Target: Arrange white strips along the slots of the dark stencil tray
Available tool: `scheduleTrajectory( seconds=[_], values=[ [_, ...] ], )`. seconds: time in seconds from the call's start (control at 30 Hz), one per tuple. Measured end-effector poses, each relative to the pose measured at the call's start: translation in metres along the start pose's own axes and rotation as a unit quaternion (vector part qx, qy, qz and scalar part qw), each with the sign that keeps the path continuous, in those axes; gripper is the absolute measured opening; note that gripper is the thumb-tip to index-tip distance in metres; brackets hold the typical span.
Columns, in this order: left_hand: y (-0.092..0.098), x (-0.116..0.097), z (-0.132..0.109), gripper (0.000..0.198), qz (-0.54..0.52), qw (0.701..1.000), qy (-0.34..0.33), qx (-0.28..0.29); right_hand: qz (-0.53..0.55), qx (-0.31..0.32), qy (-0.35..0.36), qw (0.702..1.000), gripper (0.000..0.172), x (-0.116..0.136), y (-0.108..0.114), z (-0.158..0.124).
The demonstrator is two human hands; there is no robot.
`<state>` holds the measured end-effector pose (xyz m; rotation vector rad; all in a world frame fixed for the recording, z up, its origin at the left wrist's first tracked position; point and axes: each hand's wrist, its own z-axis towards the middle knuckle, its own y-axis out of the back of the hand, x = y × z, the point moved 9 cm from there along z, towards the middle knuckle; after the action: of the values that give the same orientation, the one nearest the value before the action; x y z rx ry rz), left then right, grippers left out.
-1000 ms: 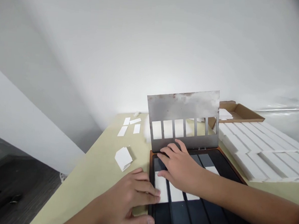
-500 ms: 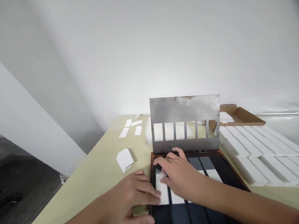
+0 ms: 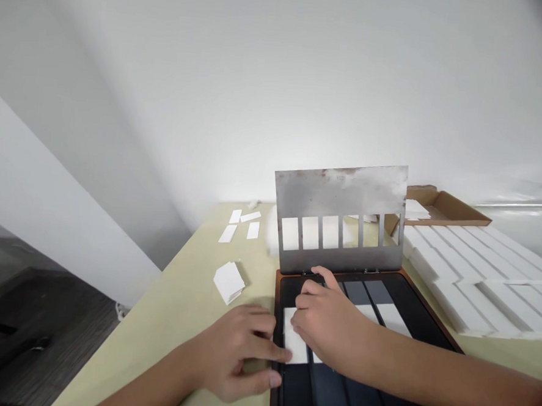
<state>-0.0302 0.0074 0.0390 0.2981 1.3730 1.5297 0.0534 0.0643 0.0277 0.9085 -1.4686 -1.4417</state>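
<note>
A dark tray with a brown rim (image 3: 447,331) lies on the table, and a steel stencil plate (image 3: 340,198) stands raised along its far edge, with a row of rectangular slots. Several white paper strips lie in the tray. My right hand (image 3: 328,317) is curled over the near-left strip (image 3: 295,345), fingertips on it. My left hand (image 3: 239,348) rests beside the tray's left edge, its index fingertip against the same strip. Other strips (image 3: 392,319) lie uncovered to the right.
The pale yellow table (image 3: 173,301) holds a folded white paper bundle (image 3: 228,282) and loose white strips (image 3: 239,225) to the left. A cardboard box lid (image 3: 449,205) and rows of white bars (image 3: 486,283) lie to the right. Dark floor shows below the table's left edge.
My right hand has drawn toward the left strip, uncovering more strips on the right. My left hand has barely moved. The whole scene sits slightly further right in the view.
</note>
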Motion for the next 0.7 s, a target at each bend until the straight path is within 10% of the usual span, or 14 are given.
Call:
scheduleTrajectory(
  seconds=[0.5,0.7],
  values=[
    [0.007,0.000,0.000,0.045,-0.012,0.999,0.023,-0.029,-0.002,0.022,0.002,1.000,0.012,0.004,0.001,0.001],
    [0.013,-0.001,0.002,0.030,-0.027,0.999,0.014,-0.042,0.134,0.080,0.080,0.985,0.021,0.015,0.037,-0.023]
  ],
)
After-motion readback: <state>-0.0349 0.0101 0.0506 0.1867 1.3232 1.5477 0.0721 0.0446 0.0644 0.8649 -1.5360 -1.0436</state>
